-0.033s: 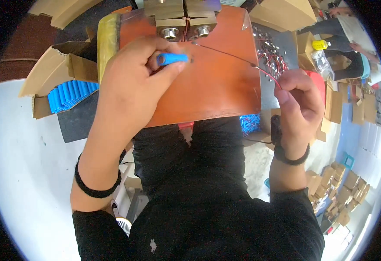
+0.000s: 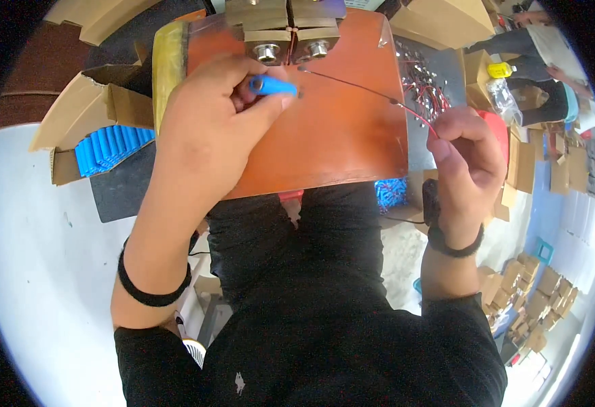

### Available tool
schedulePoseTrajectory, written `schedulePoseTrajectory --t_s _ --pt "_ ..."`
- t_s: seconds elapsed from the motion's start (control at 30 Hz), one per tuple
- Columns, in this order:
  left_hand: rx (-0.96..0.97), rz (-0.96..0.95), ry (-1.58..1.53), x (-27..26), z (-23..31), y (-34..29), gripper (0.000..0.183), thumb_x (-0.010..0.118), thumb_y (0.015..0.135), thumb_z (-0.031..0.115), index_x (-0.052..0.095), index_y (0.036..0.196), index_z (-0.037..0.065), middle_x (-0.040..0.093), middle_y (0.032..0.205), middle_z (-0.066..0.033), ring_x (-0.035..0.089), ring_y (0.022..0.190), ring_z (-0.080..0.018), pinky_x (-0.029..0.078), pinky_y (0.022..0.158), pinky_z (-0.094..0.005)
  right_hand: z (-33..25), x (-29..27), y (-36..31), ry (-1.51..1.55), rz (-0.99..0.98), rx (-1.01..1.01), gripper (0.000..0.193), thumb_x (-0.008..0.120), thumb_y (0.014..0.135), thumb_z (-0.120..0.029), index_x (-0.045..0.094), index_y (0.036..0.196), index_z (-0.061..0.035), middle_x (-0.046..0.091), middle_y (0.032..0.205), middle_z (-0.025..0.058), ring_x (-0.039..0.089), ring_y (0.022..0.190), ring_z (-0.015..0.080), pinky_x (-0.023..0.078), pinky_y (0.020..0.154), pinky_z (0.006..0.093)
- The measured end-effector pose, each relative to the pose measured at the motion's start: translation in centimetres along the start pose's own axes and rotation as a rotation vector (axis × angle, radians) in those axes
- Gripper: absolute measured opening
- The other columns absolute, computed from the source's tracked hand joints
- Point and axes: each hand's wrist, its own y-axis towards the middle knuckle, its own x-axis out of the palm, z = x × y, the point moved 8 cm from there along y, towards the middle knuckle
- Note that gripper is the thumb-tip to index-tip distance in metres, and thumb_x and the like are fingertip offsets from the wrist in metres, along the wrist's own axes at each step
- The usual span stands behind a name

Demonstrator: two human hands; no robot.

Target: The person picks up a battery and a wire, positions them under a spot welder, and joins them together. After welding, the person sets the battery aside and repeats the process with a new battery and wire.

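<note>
My left hand [image 2: 206,129] pinches a blue cylindrical battery cell [image 2: 273,85] between thumb and fingers. It hovers over an orange work board [image 2: 324,136], just below a metal clamp-like fixture [image 2: 260,34] with two round bolts. At the right edge of the board, my right hand [image 2: 470,159] grips a thin wire [image 2: 360,84] between thumb and index finger. Red near my fingers, the wire turns dark past a small dark bead and stretches left to a tip close to the cell. Whether that tip touches the cell I cannot tell.
Loose red and black wires with white ends [image 2: 423,85] lie on the dark table right of the board. A cardboard box at left holds rows of blue cells [image 2: 110,149]. More blue cells [image 2: 390,192] fill a box below right. Another person [image 2: 548,54] is at far right.
The blue cell in my left hand has shifted slightly right, and its right end tilts a little lower. My right hand and the wire look almost unmoved.
</note>
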Motion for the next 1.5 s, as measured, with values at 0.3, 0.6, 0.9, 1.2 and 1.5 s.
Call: schedulePoseTrajectory --t_s 0.3,0.6,0.9,1.2,1.5 --pt "0.167 -0.015 -0.049 1.6 0.1 1.0 0.021 0.071 0.084 0.017 0.067 0.097 0.001 0.062 0.075 -0.0017 0.054 0.068 -0.0079 0.044 0.066 -0.025 0.8 0.6 0.3 -0.014 -0.005 0.035 0.01 0.059 0.076 0.008 0.058 0.084 0.0021 0.058 0.085 0.0052 0.053 0.08 0.014 0.041 0.074 0.025" --pt "0.241 0.067 0.131 1.5 0.2 1.0 0.023 0.071 0.085 0.019 0.066 0.1 0.001 0.063 0.075 -0.004 0.056 0.067 -0.0109 0.046 0.066 -0.0267 0.6 1.1 0.6 -0.063 -0.02 0.041 0.01 0.062 0.076 0.007 0.058 0.084 0.0024 0.058 0.083 0.0049 0.054 0.078 0.0138 0.041 0.073 0.0251" --pt "0.109 0.034 0.051 1.7 0.8 0.7 0.025 0.07 0.085 0.022 0.067 0.101 0.003 0.067 0.081 -0.0082 0.06 0.071 -0.0146 0.047 0.07 -0.028 0.8 1.2 0.6 -0.079 -0.05 0.055 0.01 0.062 0.076 0.007 0.058 0.083 0.0024 0.058 0.083 0.0044 0.054 0.077 0.0127 0.042 0.073 0.0244" --pt "0.096 0.036 0.014 0.7 0.5 -0.6 0.03 0.07 0.085 0.02 0.064 0.109 0.002 0.066 0.083 -0.009 0.061 0.076 -0.0134 0.046 0.071 -0.0267 0.8 1.7 0.7 -0.018 -0.074 0.019 0.008 0.061 0.076 0.006 0.058 0.083 0.0017 0.056 0.081 0.0029 0.052 0.075 0.0117 0.041 0.07 0.0238" --pt "0.134 -0.103 -0.172 1.3 0.0 -1.8 0.036 0.069 0.085 0.008 0.061 0.12 0.002 0.061 0.089 -0.0002 0.049 0.078 -0.007 0.039 0.07 -0.0194 0.9 3.9 2.2 0.053 -0.172 0.144 0.005 0.062 0.079 0.002 0.059 0.084 0.0003 0.056 0.077 -0.0012 0.051 0.072 0.006 0.04 0.068 0.02"
